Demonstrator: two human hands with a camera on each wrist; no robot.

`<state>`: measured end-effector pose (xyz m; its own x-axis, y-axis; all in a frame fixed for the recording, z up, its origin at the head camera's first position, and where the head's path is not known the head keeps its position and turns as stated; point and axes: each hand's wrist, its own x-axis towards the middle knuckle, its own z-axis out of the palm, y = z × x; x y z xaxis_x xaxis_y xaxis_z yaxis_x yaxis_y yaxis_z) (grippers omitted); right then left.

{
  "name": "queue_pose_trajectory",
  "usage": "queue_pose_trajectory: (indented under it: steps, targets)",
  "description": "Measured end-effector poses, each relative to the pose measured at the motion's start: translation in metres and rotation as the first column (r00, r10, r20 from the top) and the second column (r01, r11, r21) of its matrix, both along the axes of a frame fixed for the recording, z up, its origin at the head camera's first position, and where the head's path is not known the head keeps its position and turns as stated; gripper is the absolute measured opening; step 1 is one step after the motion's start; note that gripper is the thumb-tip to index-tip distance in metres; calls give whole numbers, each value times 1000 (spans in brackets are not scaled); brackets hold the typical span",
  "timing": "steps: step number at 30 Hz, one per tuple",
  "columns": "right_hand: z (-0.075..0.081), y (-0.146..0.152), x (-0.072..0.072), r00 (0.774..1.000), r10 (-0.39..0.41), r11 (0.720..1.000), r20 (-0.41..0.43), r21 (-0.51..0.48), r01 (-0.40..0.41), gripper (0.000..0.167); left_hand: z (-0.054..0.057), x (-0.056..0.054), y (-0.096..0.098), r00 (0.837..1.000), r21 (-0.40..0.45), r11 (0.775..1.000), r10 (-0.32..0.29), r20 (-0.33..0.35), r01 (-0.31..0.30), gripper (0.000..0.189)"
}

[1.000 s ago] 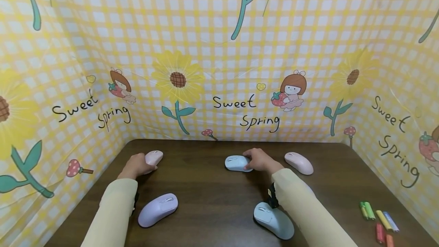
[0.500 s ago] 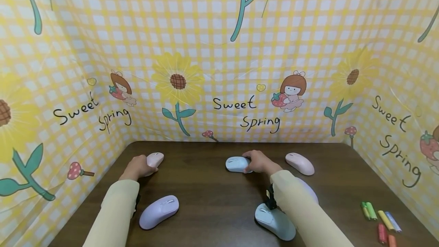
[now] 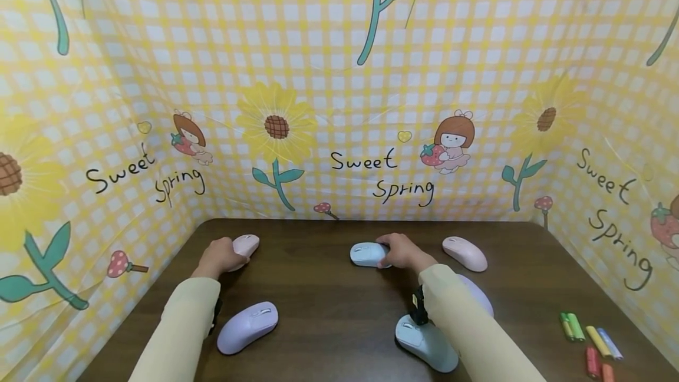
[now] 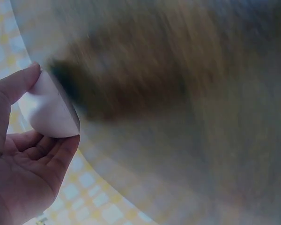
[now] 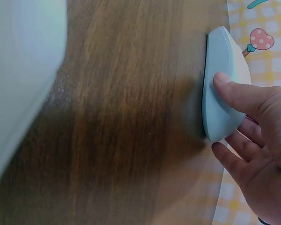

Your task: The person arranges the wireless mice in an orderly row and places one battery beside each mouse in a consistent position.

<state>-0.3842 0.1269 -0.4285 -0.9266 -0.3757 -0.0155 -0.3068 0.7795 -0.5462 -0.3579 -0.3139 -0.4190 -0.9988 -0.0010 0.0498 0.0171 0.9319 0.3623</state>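
Observation:
My left hand (image 3: 223, 257) holds a pale pink computer mouse (image 3: 246, 245) at the back left of the table. In the left wrist view, the thumb and fingers grip this pale mouse (image 4: 54, 110) from opposite sides, above a blurred tabletop. At the back middle, my right hand (image 3: 404, 252) grips a light blue mouse (image 3: 367, 254) by its rear end. The right wrist view has the thumb on one side of the blue mouse (image 5: 220, 110) and the fingers round its end. Whether either mouse touches the table I cannot tell.
A lavender mouse (image 3: 247, 328) lies front left, a pale blue-green one (image 3: 424, 343) below my right wrist. My right sleeve partly covers another lavender mouse (image 3: 477, 296). A pink mouse (image 3: 464, 253) lies back right. Several coloured batteries (image 3: 598, 341) lie front right. Checked cloth (image 3: 366, 93) surrounds the dark table (image 3: 318, 299).
My left hand has shifted slightly to the right with the pale pink mouse in its grip. The right hand and the light blue mouse stay almost in place.

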Motion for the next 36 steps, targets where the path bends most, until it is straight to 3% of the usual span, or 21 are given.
queue_pose_trajectory:
  steps: [13, 23, 36]
  targets:
    - [1, 1, -1, 1000, -1, 1000, 9, -7, 1, 58, 16, -8, 41, 997, -18, 1000, -1, -74, 0, 45]
    - [4, 2, 0, 1000, 2, 1000, 9, -21, -2, 57, 27, -10, 72, 997, -19, 1000, 10, -71, -11, 49]
    - [2, -1, 3, 1000, 3, 1000, 17, -20, -3, 57, 31, -11, 114, 991, 25, 992, 126, -53, -124, 50]
